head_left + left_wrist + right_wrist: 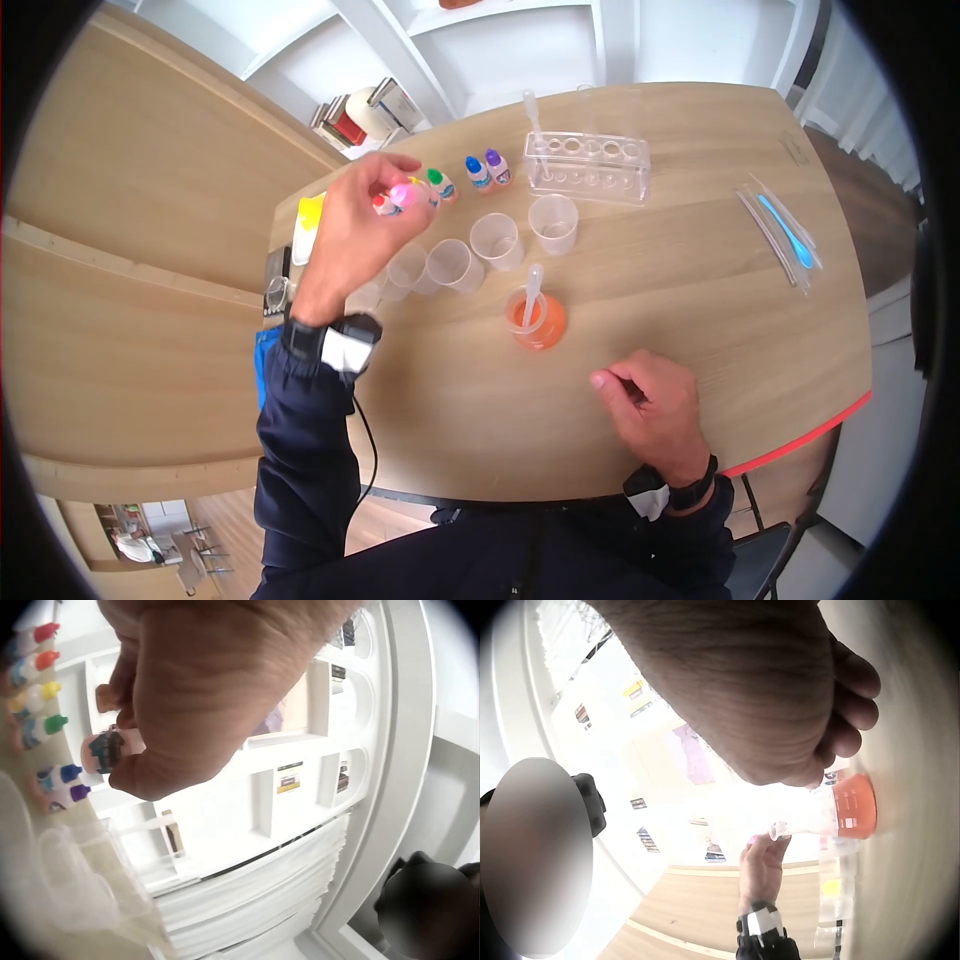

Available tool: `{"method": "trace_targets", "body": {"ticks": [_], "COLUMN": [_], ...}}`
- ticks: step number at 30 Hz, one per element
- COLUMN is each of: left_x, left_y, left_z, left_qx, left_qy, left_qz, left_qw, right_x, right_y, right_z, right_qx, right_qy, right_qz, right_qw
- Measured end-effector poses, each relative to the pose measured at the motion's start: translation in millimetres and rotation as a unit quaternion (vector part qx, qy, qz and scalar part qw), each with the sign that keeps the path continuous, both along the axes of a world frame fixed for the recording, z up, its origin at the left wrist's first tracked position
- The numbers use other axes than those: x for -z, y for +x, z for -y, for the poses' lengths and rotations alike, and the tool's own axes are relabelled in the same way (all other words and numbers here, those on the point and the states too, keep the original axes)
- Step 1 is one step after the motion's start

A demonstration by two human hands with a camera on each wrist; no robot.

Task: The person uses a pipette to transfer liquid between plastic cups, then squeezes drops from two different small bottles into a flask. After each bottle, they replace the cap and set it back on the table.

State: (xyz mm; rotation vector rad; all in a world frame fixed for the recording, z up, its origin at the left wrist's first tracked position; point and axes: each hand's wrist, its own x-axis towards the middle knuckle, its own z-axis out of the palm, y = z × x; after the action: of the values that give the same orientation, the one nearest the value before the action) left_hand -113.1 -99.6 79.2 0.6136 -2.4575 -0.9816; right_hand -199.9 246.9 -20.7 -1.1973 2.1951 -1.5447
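Note:
My left hand (365, 215) is raised over the back left of the table and pinches a small dropper bottle with a pink cap (402, 194); its labelled body (105, 752) shows between thumb and fingers in the left wrist view. Below and beside it stand more dropper bottles, among them one with a green cap (440, 184), one blue (479, 174) and one purple (497, 167). My right hand (655, 405) is near the table's front right, fingers loosely curled, holding nothing. Close to it stands a conical flask of orange liquid (541, 325) with a plastic pipette (533, 290) inside.
Several clear plastic cups, one of them a cup (553, 224) near the rack, form a curved row mid-table. Behind is a clear test tube rack (588, 168) with another pipette (534, 120). A blue spoon (786, 232) lies among clear wrappers at right. Wooden panels (150, 240) stand left.

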Motion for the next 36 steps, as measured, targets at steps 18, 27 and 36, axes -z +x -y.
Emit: {"method": "trace_targets", "body": {"ticks": [18, 27, 36], "left_x": [73, 77, 79], "left_y": [124, 131, 140], "left_z": [-178, -188, -177], "left_qx": [0.083, 0.079, 0.112], "left_qy": [0.354, 0.238, 0.271], "left_qz": [-0.041, -0.087, -0.053], "left_qw": [0.931, 0.964, 0.955], "right_x": [-47, -49, -45], "right_y": [33, 44, 42], "right_z": [11, 10, 14], "right_qx": [-0.133, -0.164, -0.25], "right_qy": [-0.029, 0.038, -0.022], "right_qz": [0.048, 0.015, -0.022], "right_qw": [0.99, 0.986, 0.968]}}
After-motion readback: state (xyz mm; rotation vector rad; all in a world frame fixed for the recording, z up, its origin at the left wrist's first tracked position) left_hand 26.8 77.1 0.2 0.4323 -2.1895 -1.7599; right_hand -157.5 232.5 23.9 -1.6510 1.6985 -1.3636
